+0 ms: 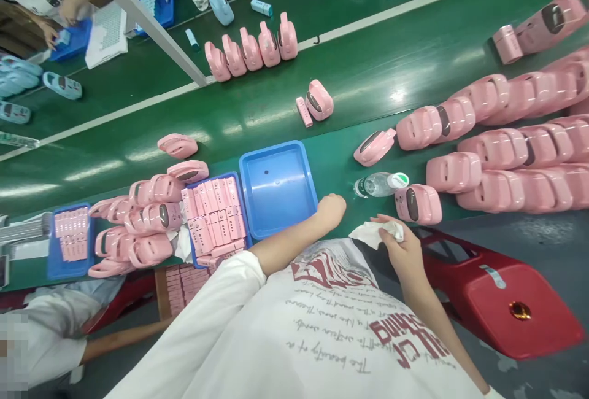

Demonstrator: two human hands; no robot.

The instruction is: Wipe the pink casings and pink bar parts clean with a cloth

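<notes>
My right hand (401, 244) pinches a crumpled white cloth (370, 233) over the near edge of the table. To its left, my left hand (331, 211) is closed, with its fingers curled under; whatever they hold, if anything, is hidden. Right beside that hand is the corner of a blue tray (278, 187) with a small dark mark on its floor. A clear plastic bottle (378, 185) with a green and white cap lies on its side beyond the hands. Just past the cloth stands a pink handled plastic device (418, 204) with a dark oval panel.
Pink devices (497, 182) crowd the right side in rows. A tray of small pink boxes (218, 218) and stacked devices (151, 202) are at left. A device (319, 100) lies farther back. A red stool (519, 310) stands right; other people work at left.
</notes>
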